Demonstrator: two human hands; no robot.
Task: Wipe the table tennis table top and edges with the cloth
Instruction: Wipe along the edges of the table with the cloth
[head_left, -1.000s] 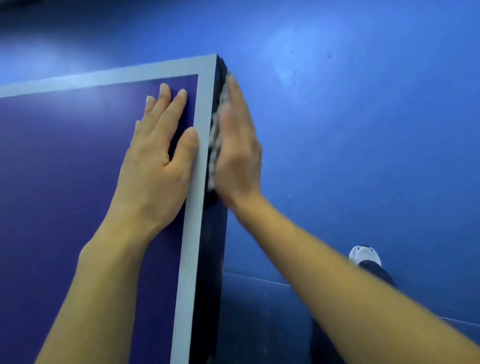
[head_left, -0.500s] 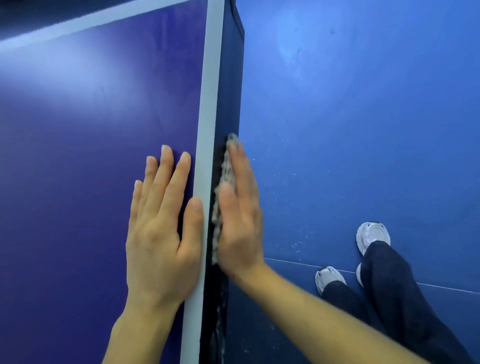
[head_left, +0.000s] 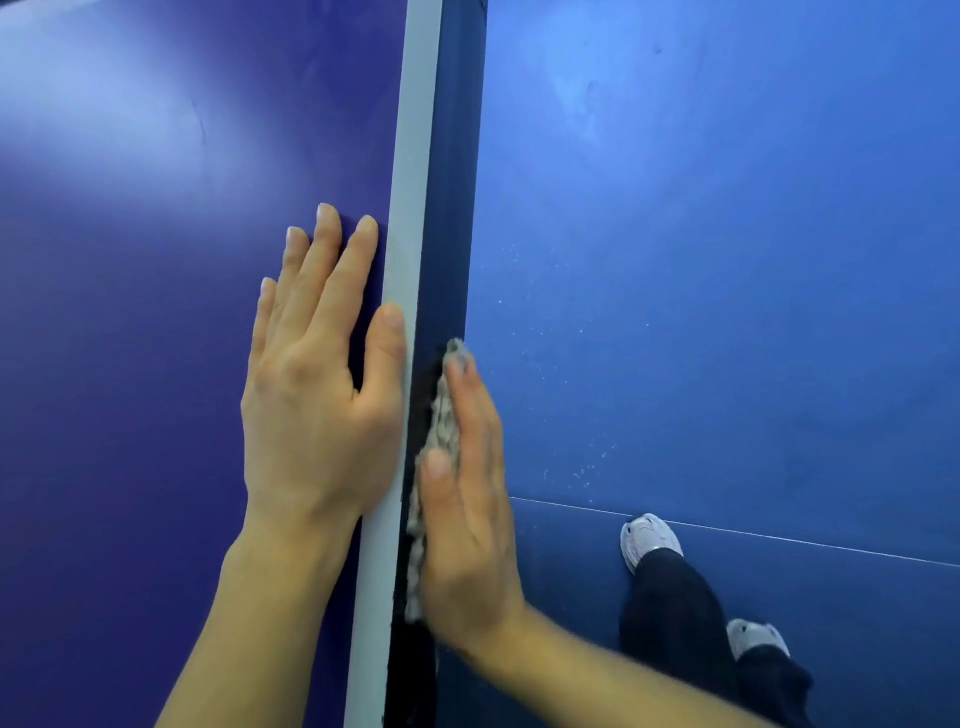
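Observation:
The dark blue table tennis table top (head_left: 130, 312) fills the left half, with a white line (head_left: 410, 156) along its right side. Its dark vertical side edge (head_left: 452, 182) drops off just right of that line. My left hand (head_left: 317, 395) lies flat on the top, fingers apart, thumb against the white line. My right hand (head_left: 467, 514) presses a grey nubby cloth (head_left: 441, 431) flat against the side edge, fingers straight. Most of the cloth is hidden behind that palm.
A blue floor (head_left: 727, 260) spreads to the right, with a thin seam line across it. My legs in dark trousers (head_left: 675, 623) and white shoes (head_left: 649, 540) stand at the lower right, close to the table's side.
Both hands have slid back along the table's right side, away from the far corner, which has left the view. My feet have stepped back too.

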